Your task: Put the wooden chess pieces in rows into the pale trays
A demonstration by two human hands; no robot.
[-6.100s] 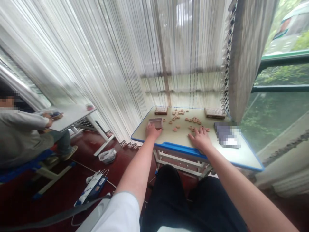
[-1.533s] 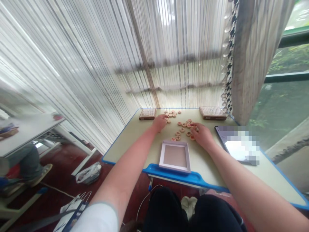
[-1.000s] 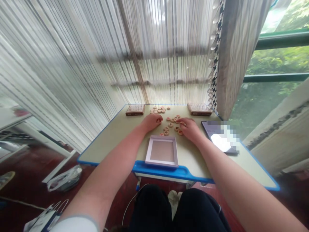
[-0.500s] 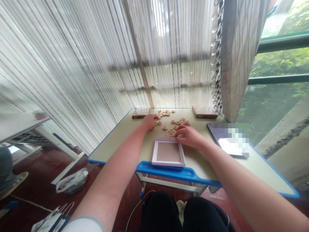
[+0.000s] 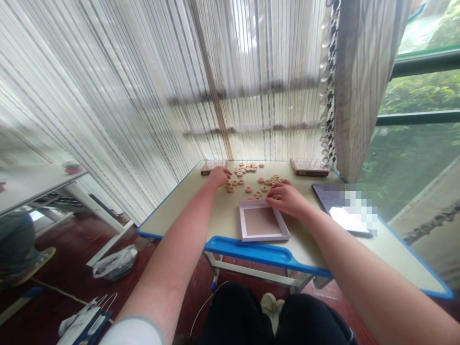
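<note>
Several round wooden xiangqi pieces [image 5: 248, 189] lie scattered in loose groups on the table's far half. My left hand [image 5: 220, 176] is at the left edge of these pieces, beside the left flat box, with its fingers stretched out and apart. At the right-hand group is my right hand [image 5: 287, 197], fingers spread over some pieces, which it partly hides. Its thumb is at the far rim of a shallow open pale box tray [image 5: 245, 235], whose brown inside holds nothing. The tray stands slightly turned near the table's front edge.
Two flat boxes, a left one [image 5: 214, 166] and a right one [image 5: 309, 167], lie at the table's far edge. A tablet [image 5: 323, 195] rests on the right. The blue pen groove [image 5: 247, 250] runs along the front. Bags [image 5: 115, 262] lie on the floor; another person's foot shows at left.
The tray has turned and shifted right, away from the front edge. My left hand has drawn back a little from the pieces. My right hand remains by the tray's far corner.
</note>
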